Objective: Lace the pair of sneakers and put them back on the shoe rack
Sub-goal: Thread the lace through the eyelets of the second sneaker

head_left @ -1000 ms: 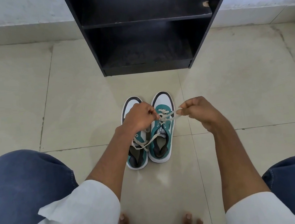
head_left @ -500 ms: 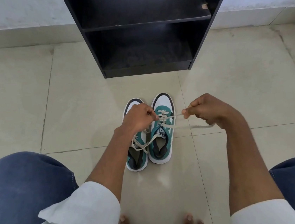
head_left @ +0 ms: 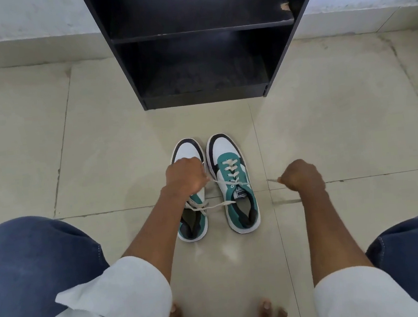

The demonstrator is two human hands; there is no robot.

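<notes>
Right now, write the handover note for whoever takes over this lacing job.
Left hand: closed on one lace end, over the left sneaker.
Right hand: closed on the other lace end, pulled out to the right, off the shoes.
Both sneakers on the floor, side by side, toes toward the rack.
Done: right sneaker laced through most eyelets, lace drawn taut.
Left: finish and tie it. The left sneaker's lace looks loose; its eyelets are hidden by the hand, so check it. Then put the pair on the rack; the shelves in view hold nothing.
</notes>
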